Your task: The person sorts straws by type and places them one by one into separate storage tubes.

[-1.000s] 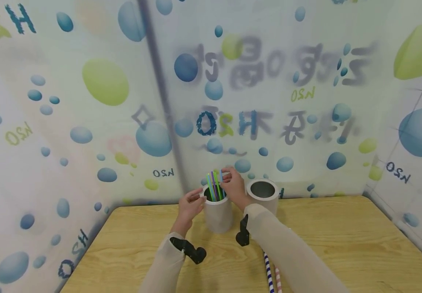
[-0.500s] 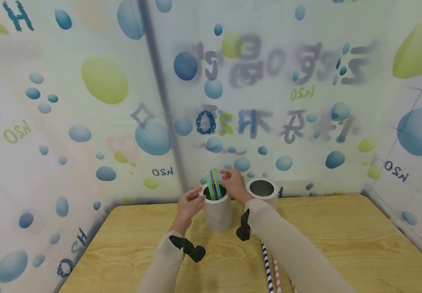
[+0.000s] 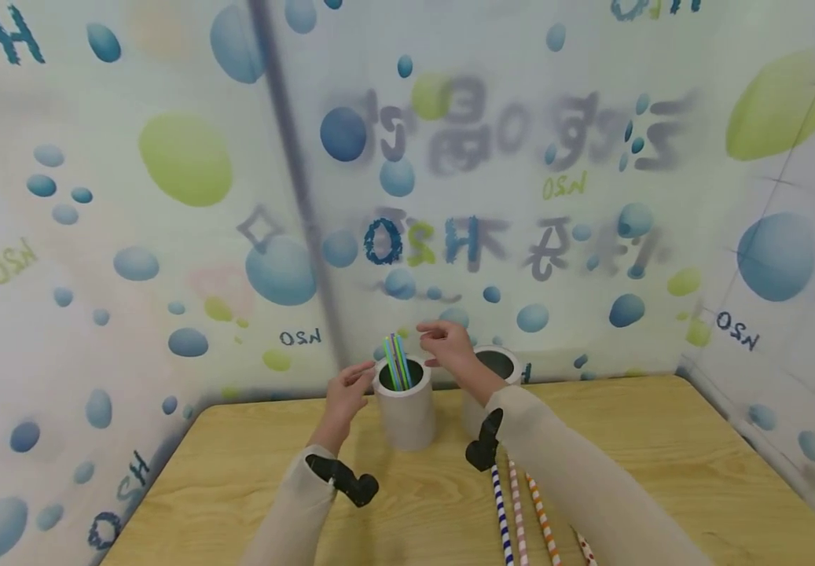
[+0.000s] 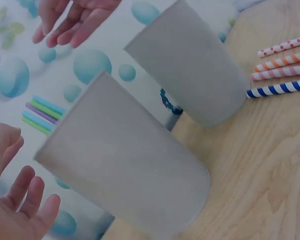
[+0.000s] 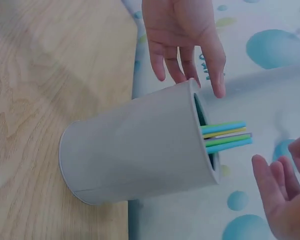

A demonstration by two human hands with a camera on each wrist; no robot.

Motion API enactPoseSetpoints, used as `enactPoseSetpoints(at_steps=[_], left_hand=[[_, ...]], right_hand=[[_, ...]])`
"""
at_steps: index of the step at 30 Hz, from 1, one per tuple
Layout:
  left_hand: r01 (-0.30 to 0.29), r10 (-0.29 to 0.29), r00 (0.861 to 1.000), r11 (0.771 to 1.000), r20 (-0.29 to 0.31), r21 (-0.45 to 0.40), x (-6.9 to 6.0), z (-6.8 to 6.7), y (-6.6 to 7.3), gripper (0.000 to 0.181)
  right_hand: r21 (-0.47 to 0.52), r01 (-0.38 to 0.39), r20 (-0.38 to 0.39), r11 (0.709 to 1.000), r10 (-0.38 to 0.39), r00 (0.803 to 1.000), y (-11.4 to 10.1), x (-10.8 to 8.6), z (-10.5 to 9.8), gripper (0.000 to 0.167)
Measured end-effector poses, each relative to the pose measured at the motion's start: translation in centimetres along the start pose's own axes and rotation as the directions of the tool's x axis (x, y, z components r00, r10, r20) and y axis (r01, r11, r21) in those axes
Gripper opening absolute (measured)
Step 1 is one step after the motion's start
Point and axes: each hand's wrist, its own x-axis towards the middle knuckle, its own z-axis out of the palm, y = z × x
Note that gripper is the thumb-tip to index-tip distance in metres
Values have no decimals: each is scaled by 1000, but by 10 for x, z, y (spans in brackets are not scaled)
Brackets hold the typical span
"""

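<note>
A light grey cylindrical holder (image 3: 407, 420) stands upright on the table. Several plain coloured straws (image 3: 397, 363) in blue, green, yellow and purple lean to the left inside it. My left hand (image 3: 343, 399) is at the holder's left rim, fingers extended; whether they touch it I cannot tell. On the other side, my right hand (image 3: 452, 351) hovers just right of the opening, fingers loosely bent with nothing between them, apart from the straws in the right wrist view. A second grey holder (image 4: 192, 70) stands to the right, partly hidden by the right arm in the head view.
Striped and dotted paper straws lie on the table in front of the second holder: blue (image 3: 502, 519), pink (image 3: 518, 515), orange (image 3: 544, 523) and red-dotted (image 4: 285, 46). A patterned curtain (image 3: 167, 330) hangs behind the wooden tabletop (image 3: 237, 472).
My right hand has drawn away from the straws to the right, and they now lean further left. The head view has turned slightly right, showing more paper straws. The left hand stays by the rim.
</note>
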Motion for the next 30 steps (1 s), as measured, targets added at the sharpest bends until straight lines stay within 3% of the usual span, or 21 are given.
enactPoseSetpoints(at_steps=[3, 8, 14, 21, 30], left_hand=[[-54, 55, 998, 998, -16, 30, -3, 3, 12, 33], [-97, 98, 995, 995, -31, 14, -8, 19, 31, 31], [-100, 106, 992, 991, 63, -84, -19, 54, 45, 31], [-51, 74, 986, 987, 146, -153, -24, 93, 44, 30], [-87, 97, 990, 992, 106, -92, -25, 135, 30, 33]], right_hand=[[19, 6, 41, 1000, -7, 999, -5, -8, -15, 29], [-8, 41, 90, 999, -41, 995, -12, -20, -46, 30], [-83, 63, 131, 995, -52, 990, -16, -36, -85, 32], [-151, 54, 150, 987, -31, 988, -17, -49, -115, 31], [-171, -6, 77, 985, 20, 997, 4, -65, -147, 32]])
